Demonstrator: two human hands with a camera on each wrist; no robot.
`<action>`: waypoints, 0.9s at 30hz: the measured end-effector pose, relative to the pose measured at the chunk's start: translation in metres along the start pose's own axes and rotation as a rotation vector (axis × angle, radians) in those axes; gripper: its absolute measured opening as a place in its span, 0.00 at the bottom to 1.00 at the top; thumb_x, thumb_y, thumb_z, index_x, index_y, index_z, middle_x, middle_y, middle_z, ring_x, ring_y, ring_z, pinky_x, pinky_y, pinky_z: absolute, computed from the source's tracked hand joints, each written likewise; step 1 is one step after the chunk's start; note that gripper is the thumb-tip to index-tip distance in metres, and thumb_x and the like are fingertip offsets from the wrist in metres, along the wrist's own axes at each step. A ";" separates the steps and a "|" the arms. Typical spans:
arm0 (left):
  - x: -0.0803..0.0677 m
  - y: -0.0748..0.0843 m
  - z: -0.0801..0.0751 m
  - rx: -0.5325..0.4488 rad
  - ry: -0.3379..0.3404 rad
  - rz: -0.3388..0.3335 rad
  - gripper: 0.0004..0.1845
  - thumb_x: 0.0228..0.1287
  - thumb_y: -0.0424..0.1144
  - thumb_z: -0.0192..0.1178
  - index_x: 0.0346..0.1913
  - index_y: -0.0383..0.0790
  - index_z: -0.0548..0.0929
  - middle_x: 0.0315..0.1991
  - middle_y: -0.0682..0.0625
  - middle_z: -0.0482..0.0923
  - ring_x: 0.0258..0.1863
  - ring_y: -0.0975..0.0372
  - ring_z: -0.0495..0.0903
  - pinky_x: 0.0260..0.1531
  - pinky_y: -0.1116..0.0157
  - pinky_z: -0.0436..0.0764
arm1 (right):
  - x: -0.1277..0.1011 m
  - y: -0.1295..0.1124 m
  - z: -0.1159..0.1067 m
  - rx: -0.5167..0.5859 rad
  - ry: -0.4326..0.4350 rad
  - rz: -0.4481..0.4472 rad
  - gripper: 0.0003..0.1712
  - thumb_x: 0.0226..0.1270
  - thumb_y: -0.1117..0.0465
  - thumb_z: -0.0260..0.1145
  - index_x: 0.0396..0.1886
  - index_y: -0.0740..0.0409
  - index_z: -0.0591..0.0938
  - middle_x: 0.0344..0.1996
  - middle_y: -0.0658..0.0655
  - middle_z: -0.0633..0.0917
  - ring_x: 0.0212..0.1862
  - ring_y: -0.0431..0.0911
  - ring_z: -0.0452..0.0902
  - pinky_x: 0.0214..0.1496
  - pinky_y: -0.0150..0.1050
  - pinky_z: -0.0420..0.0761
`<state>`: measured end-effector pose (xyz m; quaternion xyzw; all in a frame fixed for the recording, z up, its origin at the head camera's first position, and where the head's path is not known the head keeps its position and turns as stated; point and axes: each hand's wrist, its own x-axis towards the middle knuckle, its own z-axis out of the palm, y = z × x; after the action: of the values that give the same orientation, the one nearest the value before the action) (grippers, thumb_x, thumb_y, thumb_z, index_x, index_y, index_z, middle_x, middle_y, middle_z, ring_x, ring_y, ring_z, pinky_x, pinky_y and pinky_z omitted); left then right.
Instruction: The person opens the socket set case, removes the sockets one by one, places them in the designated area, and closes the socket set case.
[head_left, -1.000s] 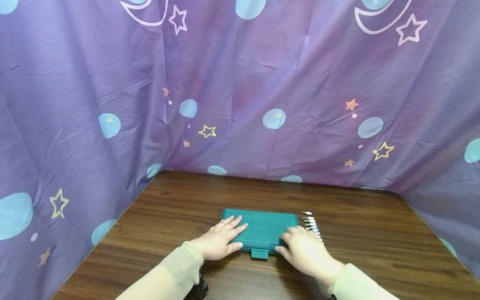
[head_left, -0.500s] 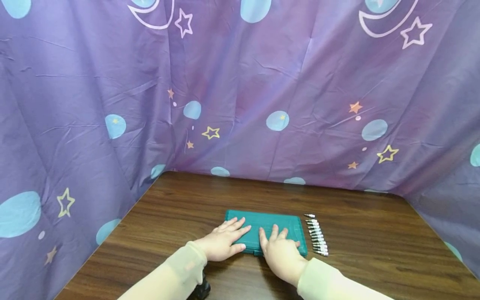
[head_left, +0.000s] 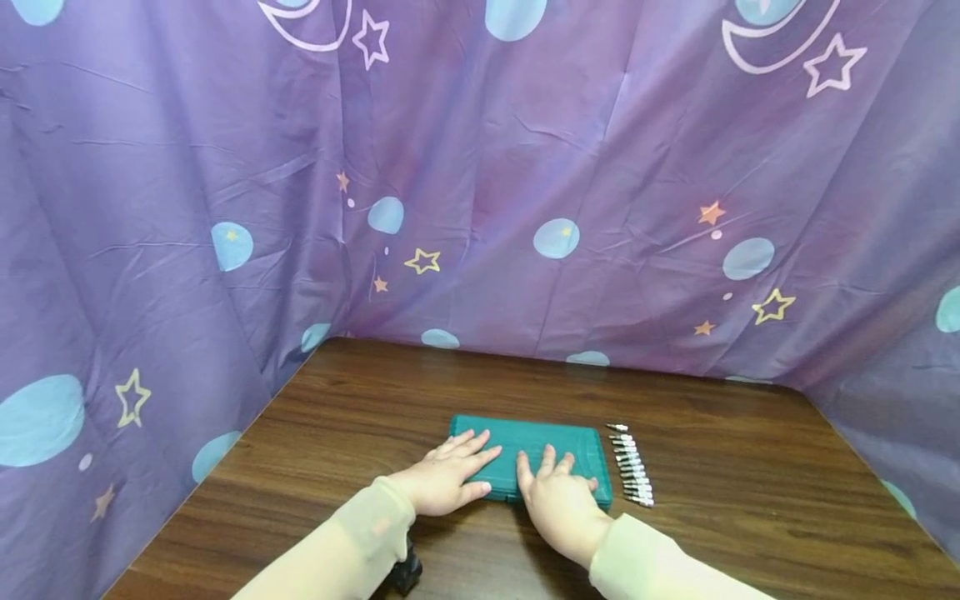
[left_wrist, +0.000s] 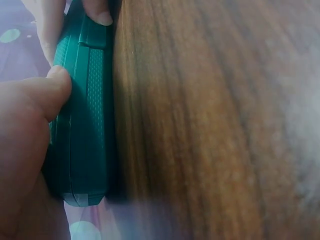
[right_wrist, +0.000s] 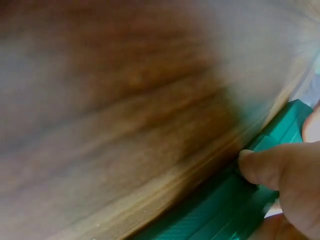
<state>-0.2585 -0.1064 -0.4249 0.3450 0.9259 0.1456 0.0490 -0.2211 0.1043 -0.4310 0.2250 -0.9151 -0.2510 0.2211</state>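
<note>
Fingers (head_left: pixel 471 444) spread flat, both hands press a shut teal plastic case (head_left: pixel 528 445) lying near the front edge of a dark wood-grain table (head_left: pixel 720 467).

Head view: left hand (head_left: pixel 444 477) rests straight-fingered on the lid's left part, right hand (head_left: pixel 558 500) on its near middle, thumb at the front edge; a second ago it sat at the case's right end, with the front latch tab uncovered. One row of about ten silvery bits (head_left: pixel 632 467) lies at the case's 3 o'clock, just beside it; a star-and-moon purple cloth (head_left: pixel 480 183) hangs behind.
Left wrist view: a thumb (left_wrist: pixel 47 92) touches the stippled, ribbed case edge (left_wrist: pixel 85 125).
Right wrist view: blurred; a thumb tip (right_wrist: pixel 260 165) presses the teal rim (right_wrist: pixel 210 210).
</note>
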 end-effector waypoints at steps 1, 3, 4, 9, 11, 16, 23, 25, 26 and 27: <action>0.000 0.000 0.000 0.001 -0.001 0.000 0.31 0.75 0.54 0.45 0.75 0.50 0.57 0.76 0.49 0.48 0.75 0.54 0.44 0.71 0.51 0.50 | 0.000 0.000 0.000 0.009 -0.013 -0.002 0.21 0.68 0.60 0.59 0.60 0.53 0.77 0.48 0.67 0.84 0.43 0.62 0.83 0.18 0.55 0.81; 0.001 0.000 0.001 0.000 -0.004 -0.002 0.31 0.75 0.54 0.45 0.75 0.50 0.57 0.76 0.49 0.48 0.75 0.54 0.44 0.71 0.51 0.49 | 0.000 0.001 0.000 0.044 -0.049 -0.006 0.24 0.66 0.58 0.61 0.61 0.54 0.77 0.49 0.68 0.83 0.44 0.63 0.83 0.18 0.57 0.81; 0.001 0.000 0.001 0.001 -0.004 -0.002 0.31 0.75 0.54 0.45 0.75 0.50 0.57 0.76 0.48 0.48 0.75 0.54 0.44 0.71 0.52 0.49 | 0.001 0.001 0.000 0.069 -0.071 -0.007 0.26 0.64 0.57 0.62 0.62 0.55 0.76 0.50 0.69 0.82 0.44 0.64 0.82 0.19 0.58 0.80; 0.002 0.001 0.002 -0.004 -0.007 -0.005 0.30 0.75 0.53 0.46 0.75 0.50 0.58 0.76 0.49 0.48 0.75 0.54 0.44 0.70 0.49 0.52 | 0.002 0.004 -0.002 0.200 -0.174 0.001 0.40 0.52 0.49 0.69 0.64 0.60 0.73 0.53 0.74 0.78 0.48 0.69 0.79 0.21 0.63 0.79; 0.004 0.002 0.002 -0.003 -0.005 -0.005 0.30 0.75 0.53 0.46 0.75 0.51 0.58 0.76 0.49 0.48 0.75 0.54 0.44 0.69 0.47 0.54 | 0.002 0.006 -0.003 0.227 -0.195 0.009 0.42 0.50 0.48 0.69 0.65 0.60 0.72 0.54 0.75 0.77 0.49 0.70 0.78 0.22 0.65 0.79; 0.006 0.003 0.003 -0.007 -0.015 -0.014 0.30 0.74 0.54 0.46 0.75 0.52 0.57 0.77 0.50 0.47 0.75 0.55 0.43 0.70 0.47 0.53 | 0.001 0.008 -0.005 0.256 -0.202 0.015 0.42 0.49 0.50 0.68 0.65 0.61 0.72 0.55 0.76 0.76 0.50 0.71 0.76 0.23 0.66 0.78; 0.006 0.003 -0.002 -0.024 -0.025 -0.012 0.31 0.75 0.54 0.45 0.76 0.51 0.56 0.77 0.49 0.46 0.76 0.56 0.42 0.71 0.49 0.49 | 0.005 0.021 -0.008 0.401 -0.226 0.032 0.40 0.50 0.49 0.68 0.63 0.63 0.74 0.55 0.76 0.76 0.51 0.71 0.76 0.32 0.64 0.81; 0.006 0.003 -0.003 -0.022 -0.036 -0.016 0.32 0.74 0.55 0.45 0.76 0.52 0.54 0.77 0.50 0.44 0.76 0.56 0.39 0.72 0.50 0.44 | 0.007 0.033 -0.009 0.514 -0.241 0.050 0.36 0.52 0.48 0.68 0.60 0.62 0.77 0.54 0.72 0.78 0.53 0.68 0.76 0.43 0.61 0.80; 0.006 0.003 -0.003 -0.015 -0.041 -0.017 0.32 0.74 0.56 0.44 0.76 0.53 0.53 0.77 0.50 0.43 0.76 0.56 0.38 0.72 0.50 0.42 | 0.008 0.039 -0.010 0.580 -0.257 0.061 0.34 0.54 0.48 0.67 0.60 0.61 0.78 0.55 0.69 0.79 0.55 0.66 0.75 0.49 0.60 0.79; 0.005 0.003 -0.003 -0.007 -0.046 -0.016 0.33 0.74 0.56 0.44 0.77 0.53 0.52 0.77 0.50 0.42 0.76 0.56 0.36 0.72 0.50 0.40 | 0.008 0.046 -0.011 0.654 -0.269 0.069 0.33 0.57 0.48 0.66 0.59 0.60 0.78 0.55 0.67 0.80 0.56 0.64 0.75 0.54 0.58 0.77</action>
<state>-0.2613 -0.1017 -0.4209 0.3406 0.9268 0.1404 0.0727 -0.2360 0.1317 -0.3939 0.2177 -0.9751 0.0354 0.0232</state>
